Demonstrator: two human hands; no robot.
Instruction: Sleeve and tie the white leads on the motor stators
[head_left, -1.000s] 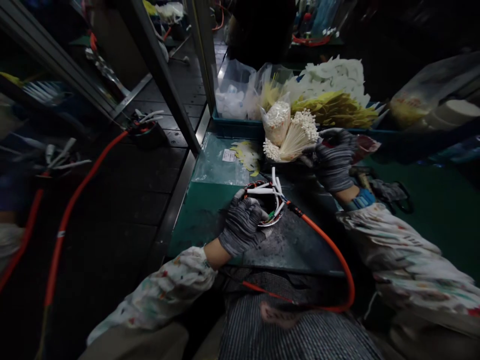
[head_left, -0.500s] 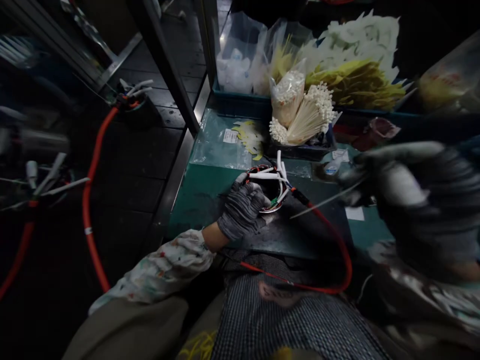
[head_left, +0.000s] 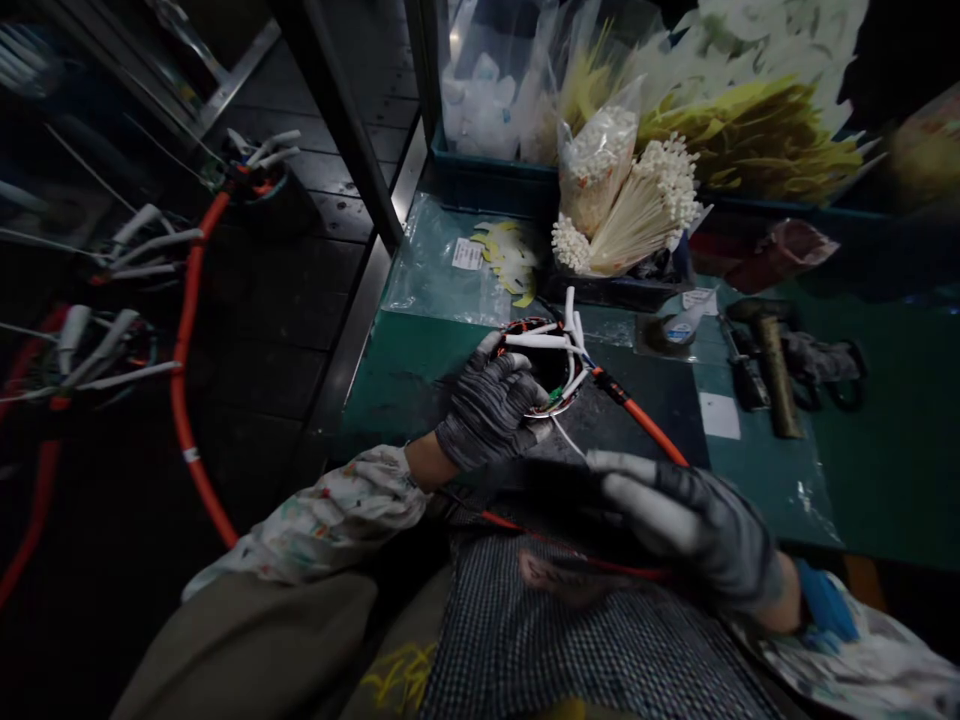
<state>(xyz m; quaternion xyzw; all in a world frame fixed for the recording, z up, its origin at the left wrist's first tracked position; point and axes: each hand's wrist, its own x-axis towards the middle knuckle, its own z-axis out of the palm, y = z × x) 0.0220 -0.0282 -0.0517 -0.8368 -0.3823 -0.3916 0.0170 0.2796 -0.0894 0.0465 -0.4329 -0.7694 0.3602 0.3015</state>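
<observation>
My left hand [head_left: 496, 408], in a grey striped glove, is closed around the left side of a wire-wound ring [head_left: 553, 402]. White-sleeved wire ends [head_left: 536, 341] stick up from this ring, and an orange-sheathed cable [head_left: 645, 425] runs from its right side. My right hand [head_left: 682, 520], gloved too, is low and to the right of the ring. A thin white strip, apparently a cable tie [head_left: 570, 437], stretches from the ring's lower edge to its fingertips. The fingers look pinched on the strip; their undersides are in shadow.
A hammer [head_left: 776, 370] and black-handled scissors [head_left: 829, 365] lie right on the green bench. Behind stand a bundle of white-tipped sticks [head_left: 645, 210], yellow sheets [head_left: 757, 145] and a plastic bag [head_left: 480, 110]. Wire-ended orange cables [head_left: 187, 330] hang left beside a metal post [head_left: 345, 110].
My right hand has come down and left from over the bench's right side, bringing the white strip to the ring. The hammer and scissors are now uncovered. My left hand keeps its hold.
</observation>
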